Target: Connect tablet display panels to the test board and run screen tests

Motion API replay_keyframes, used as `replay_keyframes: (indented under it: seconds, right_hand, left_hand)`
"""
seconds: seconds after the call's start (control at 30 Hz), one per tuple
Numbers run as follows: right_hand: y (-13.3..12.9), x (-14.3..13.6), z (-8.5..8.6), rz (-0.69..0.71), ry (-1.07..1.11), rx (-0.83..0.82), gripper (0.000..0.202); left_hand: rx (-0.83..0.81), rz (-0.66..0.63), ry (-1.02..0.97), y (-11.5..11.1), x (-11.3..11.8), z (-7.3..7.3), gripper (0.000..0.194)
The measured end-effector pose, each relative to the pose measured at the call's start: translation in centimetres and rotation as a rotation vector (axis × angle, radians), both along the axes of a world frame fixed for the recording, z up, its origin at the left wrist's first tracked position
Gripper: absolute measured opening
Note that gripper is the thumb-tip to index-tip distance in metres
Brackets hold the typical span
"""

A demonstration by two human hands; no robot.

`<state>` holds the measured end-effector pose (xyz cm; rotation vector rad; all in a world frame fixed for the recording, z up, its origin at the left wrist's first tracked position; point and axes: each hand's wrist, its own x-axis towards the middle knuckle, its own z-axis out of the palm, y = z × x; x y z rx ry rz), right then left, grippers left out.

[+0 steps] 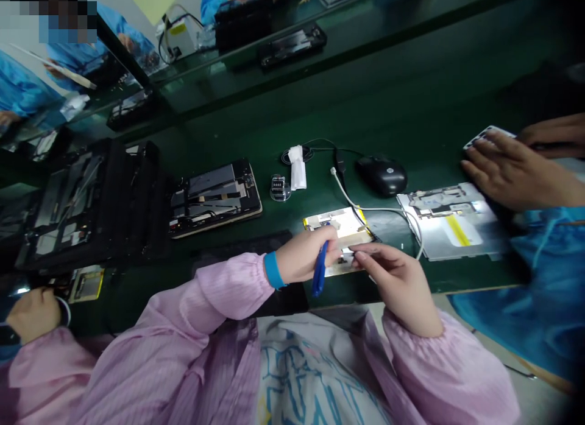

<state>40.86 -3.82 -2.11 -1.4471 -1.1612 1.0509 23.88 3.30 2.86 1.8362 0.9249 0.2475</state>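
Note:
My left hand [307,254], with a blue band at the wrist, is closed around a blue tool [320,270] that points down toward the table edge. Under and in front of it lies a flat silver panel [343,222] with yellow edges. My right hand [397,279] pinches something small and dark at the panel's right side, beside the end of a black cable; what it is cannot be made out. A white cable [375,209] passes over the panel's upper right corner.
A black mouse [382,175] and a small counter [278,186] lie behind the panel. To the left are an opened device [217,198] and stacked black trays [82,200]. A metal plate [457,230] lies right, near another person's hands [516,169]. Another hand [34,315] is far left.

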Motion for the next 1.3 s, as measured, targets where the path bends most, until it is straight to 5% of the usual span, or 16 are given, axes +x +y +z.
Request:
replay_keyframes:
  seconds: [0.13, 0.37, 0.6, 0.9, 1.3]
  right_hand:
    - [-0.4, 0.3, -1.8, -0.120, -0.364, 0.174, 0.019]
    - [-0.8, 0.5, -4.0, 0.065, -0.684, 0.485, 0.013]
    - [-0.9, -0.2, -3.9, 0.150, -0.819, 0.439, 0.017]
    - [-0.6, -1.5, -3.1, 0.264, -0.884, 0.420, 0.029]
    - [-0.6, -1.7, -2.8, 0.295, -0.966, 0.385, 0.030]
  left_hand:
    - [0.150, -0.026, 0.088, 0.5, -0.6, -1.4, 0.022]
    - [0.201, -0.006, 0.113, 0.3, -0.7, -1.8, 0.019]
    - [0.278, 0.061, 0.193, 0.5, -1.8, 0.3, 0.021]
    - [0.354, -0.085, 0.413, 0.3, -1.9, -1.5, 0.007]
    - [0.265, -0.102, 0.481, 0.4, -1.7, -0.7, 0.011]
